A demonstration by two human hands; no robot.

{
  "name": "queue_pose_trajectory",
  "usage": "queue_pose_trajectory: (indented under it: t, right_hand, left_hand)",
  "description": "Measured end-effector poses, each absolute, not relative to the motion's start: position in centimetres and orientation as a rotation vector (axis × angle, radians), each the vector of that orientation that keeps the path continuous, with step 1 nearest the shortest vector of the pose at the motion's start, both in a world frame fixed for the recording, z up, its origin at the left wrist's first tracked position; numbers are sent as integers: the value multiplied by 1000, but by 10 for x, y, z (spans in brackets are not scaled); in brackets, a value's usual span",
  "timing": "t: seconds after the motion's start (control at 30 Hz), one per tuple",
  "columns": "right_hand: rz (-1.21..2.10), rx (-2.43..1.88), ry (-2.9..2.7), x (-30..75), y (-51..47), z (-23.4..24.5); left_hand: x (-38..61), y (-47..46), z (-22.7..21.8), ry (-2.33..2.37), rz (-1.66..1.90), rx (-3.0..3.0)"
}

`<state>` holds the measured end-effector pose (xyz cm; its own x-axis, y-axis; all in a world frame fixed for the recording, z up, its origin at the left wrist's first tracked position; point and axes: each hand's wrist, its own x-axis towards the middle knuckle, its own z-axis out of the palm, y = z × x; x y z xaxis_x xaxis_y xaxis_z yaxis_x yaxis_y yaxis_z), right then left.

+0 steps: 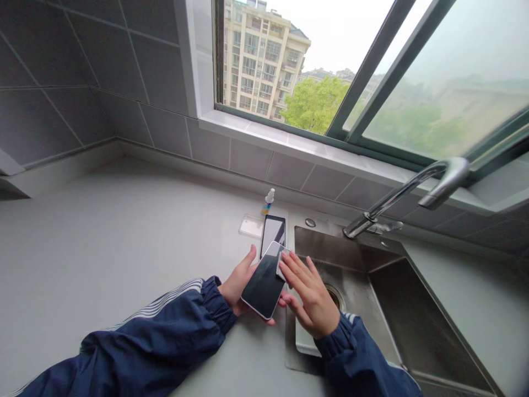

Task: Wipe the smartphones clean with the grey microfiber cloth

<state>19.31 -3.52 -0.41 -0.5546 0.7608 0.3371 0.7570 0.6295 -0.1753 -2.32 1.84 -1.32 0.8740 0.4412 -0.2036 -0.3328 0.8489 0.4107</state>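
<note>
My left hand [237, 281] grips a smartphone [264, 281] with a dark screen, holding it tilted above the counter's edge by the sink. My right hand [308, 292] lies with flat, extended fingers on the phone's upper right corner, pressing a small pale cloth [282, 260] against the screen. A second phone [273, 231] lies flat on the counter just beyond. Next to it is a clear phone case [251, 226], and a small spray bottle [268, 201] stands upright by the wall.
A steel sink [413, 325] with a drain [336, 296] sits to the right, its faucet [413, 193] reaching out from the back. The grey countertop [103, 248] spreads left. Tiled walls and a window ledge [289, 138] run behind.
</note>
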Motion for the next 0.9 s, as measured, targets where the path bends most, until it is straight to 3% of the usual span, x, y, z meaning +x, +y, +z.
queue_pose_trajectory:
  t: [0.33,0.9]
  right_hand:
    - [126,-844,-2595,174,-58,11]
    - [-4,-990,-2546,176,-58,-6]
  left_hand:
    - [-18,15,-5,340,479,330]
    - [-17,16,-6,313,495,273]
